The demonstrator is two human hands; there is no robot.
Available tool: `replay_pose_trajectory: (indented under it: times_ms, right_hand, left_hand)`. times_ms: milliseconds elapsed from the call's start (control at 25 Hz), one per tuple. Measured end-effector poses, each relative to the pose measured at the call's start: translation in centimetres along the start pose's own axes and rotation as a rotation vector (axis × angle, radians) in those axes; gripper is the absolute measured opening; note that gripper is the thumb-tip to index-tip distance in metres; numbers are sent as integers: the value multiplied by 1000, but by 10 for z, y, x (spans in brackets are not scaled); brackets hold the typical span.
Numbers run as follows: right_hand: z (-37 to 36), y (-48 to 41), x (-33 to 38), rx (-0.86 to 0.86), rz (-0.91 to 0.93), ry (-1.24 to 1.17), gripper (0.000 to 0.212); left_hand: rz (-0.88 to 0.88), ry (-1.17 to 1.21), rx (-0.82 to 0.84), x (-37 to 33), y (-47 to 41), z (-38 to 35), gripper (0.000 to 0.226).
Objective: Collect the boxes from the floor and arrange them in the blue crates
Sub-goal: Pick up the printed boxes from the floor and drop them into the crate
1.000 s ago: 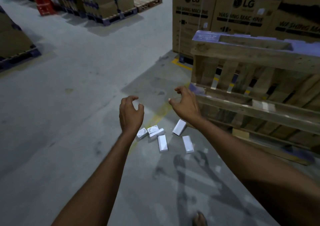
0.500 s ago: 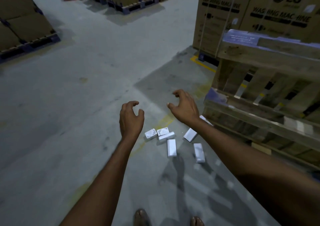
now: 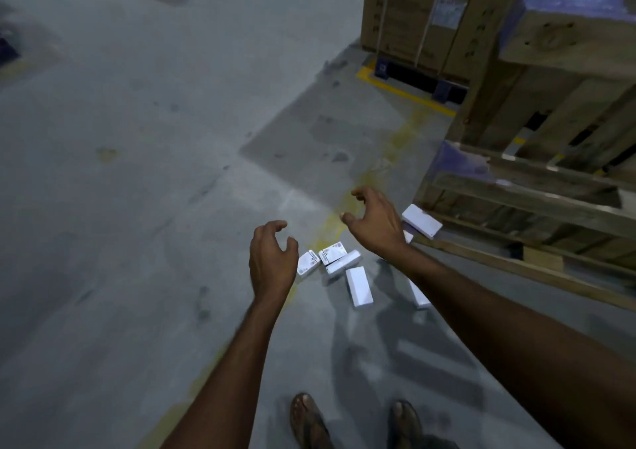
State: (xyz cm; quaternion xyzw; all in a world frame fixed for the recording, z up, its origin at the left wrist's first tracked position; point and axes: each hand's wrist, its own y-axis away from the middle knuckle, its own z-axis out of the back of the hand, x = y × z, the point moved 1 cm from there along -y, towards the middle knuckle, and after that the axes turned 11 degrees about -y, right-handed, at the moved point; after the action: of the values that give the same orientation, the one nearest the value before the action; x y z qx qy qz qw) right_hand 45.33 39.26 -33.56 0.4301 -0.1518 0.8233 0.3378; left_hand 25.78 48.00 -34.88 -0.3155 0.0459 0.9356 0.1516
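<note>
While untouched, boxes [image 3: 359, 286] beneath both hands [image 3: 272, 259] [image 3: 373, 223]

Wooden pallets [image 3: 530, 204] at right — strapped cardboard cartons [image 3: 406, 11] behind.

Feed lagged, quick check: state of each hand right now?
Left hand: open, fingers loosely curled, holding nothing.
Right hand: open, fingers loosely curled, holding nothing; the boxes lie on the floor.

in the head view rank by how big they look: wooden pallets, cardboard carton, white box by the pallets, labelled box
1. wooden pallets
2. cardboard carton, farther off and cropped by the frame, so unsure
3. white box by the pallets
4. labelled box
</note>
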Motion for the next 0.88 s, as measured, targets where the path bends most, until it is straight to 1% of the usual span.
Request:
replay_pose_trajectory:
  times_ms: [120, 240, 480, 640, 760, 880]
  right_hand:
    - [-43, -33, -42, 8, -10, 1, 52]
    - [-94, -68, -100, 35, 4, 16, 53]
    - [-221, -116, -268, 107, -23, 73, 53]
    - [-283, -147, -369, 189, -29, 163, 55]
    - [-321, -176, -427, 250, -17, 248, 59]
    - [-357, -200, -466, 308, 15, 308, 64]
  left_hand:
    - [28, -5, 50, 44, -23, -59, 32]
    - [43, -6, 76, 99, -40, -136, 33]
    - [80, -27, 158, 213, -75, -321, 39]
    - [96, -45, 193, 271, -102, -423, 41]
    - [57, -87, 183, 311, -124, -487, 49]
    - [-22, -177, 168, 343, -143, -537, 65]
